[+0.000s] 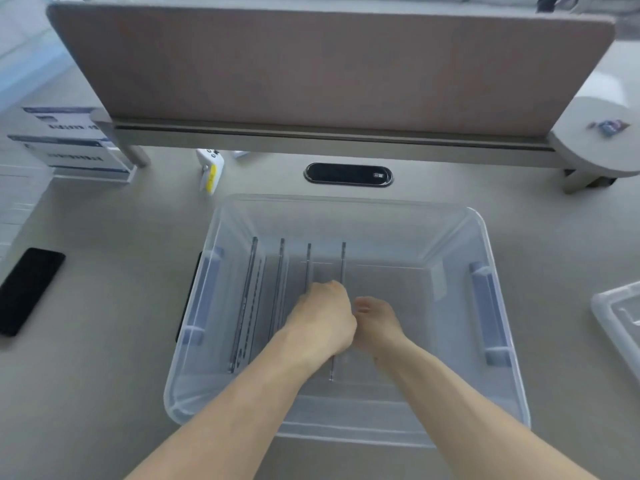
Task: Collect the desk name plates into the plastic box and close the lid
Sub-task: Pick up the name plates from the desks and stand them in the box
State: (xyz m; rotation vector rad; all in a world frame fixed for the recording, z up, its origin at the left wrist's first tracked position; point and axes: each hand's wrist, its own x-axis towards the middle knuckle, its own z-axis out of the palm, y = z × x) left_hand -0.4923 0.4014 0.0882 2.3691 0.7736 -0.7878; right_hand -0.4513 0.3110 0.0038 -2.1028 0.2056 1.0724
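A clear plastic box (pixel 498 306) stands open on the desk in front of me. Several clear name plates stand on edge inside it, side by side in its left half (pixel 281 271). Both my hands reach into the box. My left hand (pixel 322 320) is closed around the rightmost name plate (pixel 343 261), whose thin edge shows above and below my fist. My right hand (pixel 377 323) presses against the same plate from the right, fingers curled on it. Two more name plates (pixel 65 136) with blue and white inserts stand on the desk at the far left. The clear lid (pixel 620 317) lies at the right edge.
A black phone (pixel 27 289) lies left of the box. A white controller with a yellow label (pixel 211 168) and a black cable grommet (pixel 348 174) sit behind it. A brown divider panel (pixel 329 64) closes off the back. A round white shelf (pixel 595 147) sticks out at the back right.
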